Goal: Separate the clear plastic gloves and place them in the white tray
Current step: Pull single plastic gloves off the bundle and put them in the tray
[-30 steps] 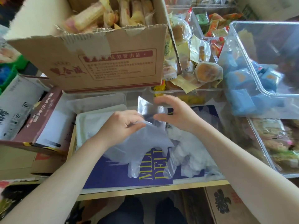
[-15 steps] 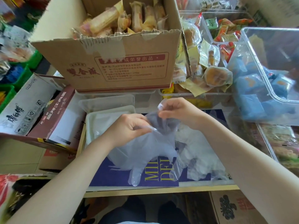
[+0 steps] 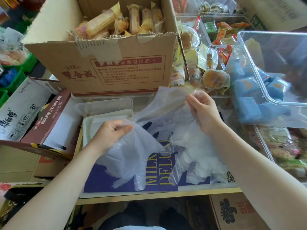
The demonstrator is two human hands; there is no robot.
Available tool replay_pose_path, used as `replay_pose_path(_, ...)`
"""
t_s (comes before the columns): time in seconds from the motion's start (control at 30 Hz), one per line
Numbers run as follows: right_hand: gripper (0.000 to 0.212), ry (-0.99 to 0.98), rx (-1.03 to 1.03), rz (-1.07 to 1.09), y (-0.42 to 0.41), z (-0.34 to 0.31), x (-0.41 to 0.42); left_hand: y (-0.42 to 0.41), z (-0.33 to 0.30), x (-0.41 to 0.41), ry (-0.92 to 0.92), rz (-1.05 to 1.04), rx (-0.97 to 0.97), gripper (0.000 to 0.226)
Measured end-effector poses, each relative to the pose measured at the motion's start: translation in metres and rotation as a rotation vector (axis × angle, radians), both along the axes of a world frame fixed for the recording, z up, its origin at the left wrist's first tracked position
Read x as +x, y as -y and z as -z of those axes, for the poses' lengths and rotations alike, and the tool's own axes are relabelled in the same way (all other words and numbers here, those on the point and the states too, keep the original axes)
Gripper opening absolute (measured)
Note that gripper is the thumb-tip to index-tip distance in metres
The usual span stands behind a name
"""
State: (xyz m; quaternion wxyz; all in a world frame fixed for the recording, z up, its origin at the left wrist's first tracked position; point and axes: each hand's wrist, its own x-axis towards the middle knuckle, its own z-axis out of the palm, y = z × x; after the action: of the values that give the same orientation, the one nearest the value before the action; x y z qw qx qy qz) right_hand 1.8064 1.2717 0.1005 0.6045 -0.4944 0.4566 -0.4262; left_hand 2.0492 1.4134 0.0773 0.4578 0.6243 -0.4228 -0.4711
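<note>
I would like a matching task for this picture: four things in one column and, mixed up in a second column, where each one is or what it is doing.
Things:
1. left hand
2. right hand
3. white tray
4. cardboard box

Places or states:
A. full of wrapped snacks, behind the tray
B. pinches the raised clear glove
C. grips the lower clear glove
D. lies partly under the left hand

Pairs: 1-C, 2-B, 3-D, 4-A

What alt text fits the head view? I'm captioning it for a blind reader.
Two bare hands, left hand and right hand, pull apart clear plastic gloves over a white tray, with a cardboard box of wrapped snacks behind.
</note>
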Motion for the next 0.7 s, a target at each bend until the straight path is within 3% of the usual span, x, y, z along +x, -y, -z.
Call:
replay_pose_path(0.07, 0.024, 0.046, 0.014, 0.091, 0.003, -0.001, -0.008, -0.002, -0.002, 0.005, 0.004, -0.041, 0.007, 0.035)
replay_pose_path(0.17, 0.026, 0.057, -0.024, 0.147, 0.002, -0.002, -0.018, -0.007, -0.017, 0.005, -0.063, -0.039, -0.024, 0.005)
replay_pose_path(0.2, 0.027, 0.029, -0.037, 0.118, 0.000, -0.003, -0.018, -0.008, -0.022, 0.002, -0.087, -0.026, -0.032, 0.006)
replay_pose_path(0.37, 0.027, -0.002, 0.013, -0.281, -0.021, -0.003, -0.001, 0.010, -0.051, -0.043, -0.183, -0.020, -0.099, 0.014)
replay_pose_path(0.5, 0.014, 0.356, 0.221, -0.541, -0.028, -0.008, 0.004, 0.028, -0.054, -0.062, -0.320, -0.132, -0.071, 0.018)
replay_pose_path(0.57, 0.011, 0.431, 0.304, -0.613, -0.029, -0.014, 0.000, 0.033, -0.052, -0.064, -0.321, -0.136, -0.081, 0.022)
replay_pose_path(0.7, 0.013, 0.352, 0.365, -0.630, -0.033, -0.020, -0.006, 0.036, -0.047, -0.063, -0.306, -0.129, -0.091, 0.027)
